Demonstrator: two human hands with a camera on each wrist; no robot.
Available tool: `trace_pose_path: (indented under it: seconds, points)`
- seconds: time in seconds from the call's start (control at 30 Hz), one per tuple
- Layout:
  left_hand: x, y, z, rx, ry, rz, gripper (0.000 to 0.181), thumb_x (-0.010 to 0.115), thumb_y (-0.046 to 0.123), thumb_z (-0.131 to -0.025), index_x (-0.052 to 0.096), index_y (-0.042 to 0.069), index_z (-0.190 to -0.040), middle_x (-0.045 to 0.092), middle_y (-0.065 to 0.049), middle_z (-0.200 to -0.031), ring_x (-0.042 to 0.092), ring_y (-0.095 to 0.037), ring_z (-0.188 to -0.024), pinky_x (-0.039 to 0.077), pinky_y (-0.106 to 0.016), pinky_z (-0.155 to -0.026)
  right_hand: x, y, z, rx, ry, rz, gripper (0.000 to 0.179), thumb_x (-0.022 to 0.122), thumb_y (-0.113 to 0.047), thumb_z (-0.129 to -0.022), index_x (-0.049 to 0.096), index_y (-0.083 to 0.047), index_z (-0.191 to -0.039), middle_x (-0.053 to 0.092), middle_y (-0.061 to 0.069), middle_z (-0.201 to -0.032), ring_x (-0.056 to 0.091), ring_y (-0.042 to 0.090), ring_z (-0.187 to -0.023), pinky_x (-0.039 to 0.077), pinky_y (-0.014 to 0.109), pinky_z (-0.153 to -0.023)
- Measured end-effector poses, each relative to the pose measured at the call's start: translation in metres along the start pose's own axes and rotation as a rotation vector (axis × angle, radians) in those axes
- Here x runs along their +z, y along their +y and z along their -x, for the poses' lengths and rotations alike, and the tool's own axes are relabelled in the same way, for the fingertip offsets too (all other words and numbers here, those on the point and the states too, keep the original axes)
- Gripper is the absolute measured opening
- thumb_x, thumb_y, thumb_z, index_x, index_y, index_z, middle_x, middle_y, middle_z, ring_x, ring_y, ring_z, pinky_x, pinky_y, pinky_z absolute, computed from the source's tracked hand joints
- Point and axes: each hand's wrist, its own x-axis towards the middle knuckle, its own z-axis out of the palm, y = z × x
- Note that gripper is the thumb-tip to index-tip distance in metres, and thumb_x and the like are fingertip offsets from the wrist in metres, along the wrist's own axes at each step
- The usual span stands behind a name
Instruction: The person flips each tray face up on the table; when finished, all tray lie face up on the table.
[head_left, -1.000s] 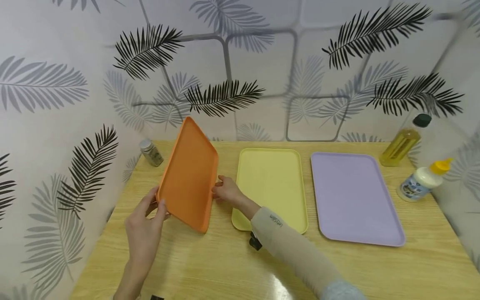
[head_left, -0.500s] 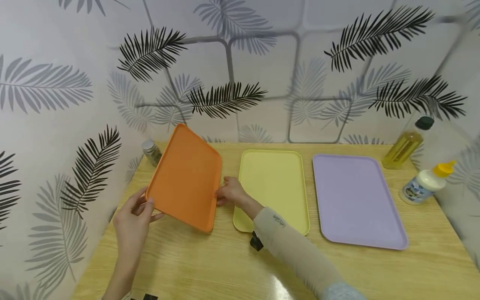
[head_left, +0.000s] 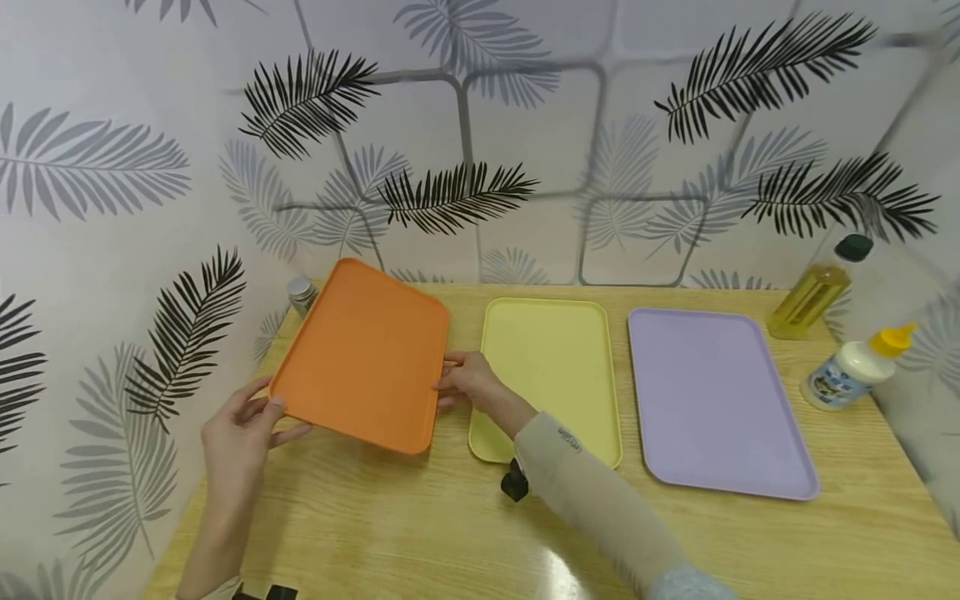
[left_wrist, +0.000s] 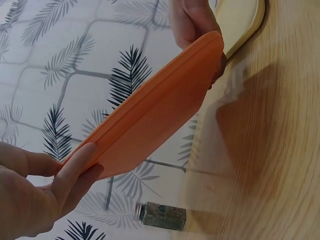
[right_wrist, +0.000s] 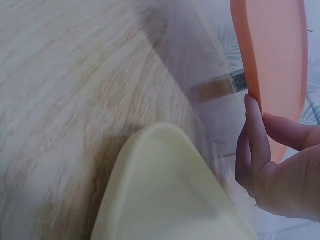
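An orange tray (head_left: 363, 358) is held tilted above the table, its left side higher than its right. My left hand (head_left: 238, 433) pinches its near left corner, thumb on top and fingers beneath. My right hand (head_left: 474, 382) grips the right edge between thumb and fingers, as the right wrist view also shows. In the left wrist view the tray's underside (left_wrist: 160, 122) faces the table, with a shadow on the wood below. Just right of the right hand lies a yellow tray (head_left: 555, 367), partly covered by the right forearm.
A purple tray (head_left: 720, 400) lies flat to the right. Beyond it stand an oil bottle (head_left: 810, 300) and a white glue bottle (head_left: 843, 375) with a yellow cap. A small jar (left_wrist: 162, 216) stands behind the orange tray at the back left, near the patterned wall (head_left: 525, 150).
The orange tray has swung from steeply upright toward flat, its left side coming down and leftward. My left hand has moved left with it; the right hand has stayed almost in place.
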Motion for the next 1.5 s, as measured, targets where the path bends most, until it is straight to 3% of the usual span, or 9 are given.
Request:
trace_pose_path:
  seconds: [0.13,0.3,0.43,0.57,0.77,0.9,0.97,1.27,1.5]
  points:
    - [-0.009,0.001,-0.005,-0.021,-0.096,-0.042,0.052,0.059,0.003,-0.094,0.042,-0.002,-0.143,0.050,-0.011,-0.100,0.069,-0.011,-0.082,0.058,-0.036,-0.071,-0.001,-0.006,0.005,0.010,0.015,-0.068,0.065,0.064,0.016,-0.082,0.044,0.000,-0.142,0.064,0.022,-0.113,0.070,0.026,-0.084,0.057,0.043,-0.075]
    - [-0.025,0.003,-0.014,0.028,-0.329,-0.130,0.061,0.058,0.012,-0.097,0.029,-0.010,-0.145,0.060,0.001,-0.106,0.068,-0.007,-0.089,0.056,-0.029,-0.079,-0.007,-0.013,0.013,0.011,0.053,-0.119,0.062,0.064,0.016,-0.081,0.049,-0.001,-0.139,0.067,0.022,-0.107,0.071,0.027,-0.081,0.058,0.044,-0.072]
    - [-0.033,0.007,-0.033,0.003,-0.474,-0.185,0.061,0.054,0.024,-0.100,0.031,-0.009,-0.145,0.062,0.011,-0.112,0.065,-0.006,-0.095,0.056,-0.028,-0.081,-0.013,-0.018,0.021,0.000,0.059,-0.112,0.062,0.065,0.014,-0.081,0.047,0.000,-0.139,0.067,0.023,-0.108,0.071,0.026,-0.082,0.058,0.043,-0.070]
    - [-0.032,0.007,-0.059,-0.050,-0.559,-0.306,0.060,0.050,0.032,-0.101,0.033,-0.002,-0.147,0.059,0.013,-0.115,0.062,-0.008,-0.096,0.056,-0.028,-0.080,-0.018,-0.019,0.026,-0.003,0.046,-0.089,0.063,0.065,0.013,-0.082,0.047,-0.002,-0.140,0.066,0.022,-0.110,0.070,0.024,-0.081,0.059,0.040,-0.067]
    - [-0.025,-0.002,-0.092,-0.112,-0.579,-0.464,0.058,0.049,0.033,-0.102,0.032,0.004,-0.149,0.062,-0.003,-0.117,0.065,-0.011,-0.087,0.057,-0.032,-0.074,-0.018,-0.015,0.033,-0.001,0.023,-0.080,0.064,0.065,0.012,-0.082,0.047,-0.004,-0.140,0.065,0.022,-0.112,0.069,0.021,-0.079,0.059,0.039,-0.065]
    - [-0.018,-0.014,-0.104,-0.135,-0.584,-0.555,0.055,0.047,0.029,-0.103,0.033,0.001,-0.148,0.056,-0.024,-0.128,0.066,-0.013,-0.084,0.058,-0.034,-0.069,-0.015,-0.007,0.039,-0.014,0.030,-0.065,0.065,0.065,0.013,-0.081,0.046,-0.002,-0.141,0.065,0.022,-0.113,0.070,0.025,-0.084,0.059,0.039,-0.063]
    - [-0.013,-0.021,-0.107,-0.137,-0.591,-0.587,0.052,0.045,0.025,-0.104,0.034,-0.002,-0.147,0.052,-0.029,-0.131,0.066,-0.015,-0.084,0.059,-0.035,-0.068,-0.014,-0.003,0.042,-0.025,0.040,-0.052,0.066,0.065,0.013,-0.080,0.045,0.000,-0.141,0.066,0.022,-0.112,0.070,0.027,-0.087,0.059,0.039,-0.063]
    - [0.002,-0.042,-0.120,-0.099,-0.583,-0.637,0.045,0.046,0.005,-0.100,0.037,-0.013,-0.140,0.059,-0.033,-0.117,0.069,-0.022,-0.080,0.059,-0.039,-0.067,-0.005,0.013,0.043,-0.110,0.113,0.012,0.065,0.063,0.016,-0.077,0.045,0.006,-0.139,0.062,0.021,-0.099,0.070,0.027,-0.070,0.058,0.044,-0.064]
    - [0.010,-0.058,-0.128,-0.065,-0.573,-0.629,0.041,0.047,-0.005,-0.096,0.040,-0.021,-0.133,0.053,-0.041,-0.119,0.068,-0.032,-0.087,0.059,-0.041,-0.068,0.001,0.008,0.040,-0.143,0.161,0.119,0.066,0.060,0.020,-0.076,0.045,0.008,-0.139,0.058,0.020,-0.095,0.067,0.029,-0.069,0.058,0.047,-0.063]
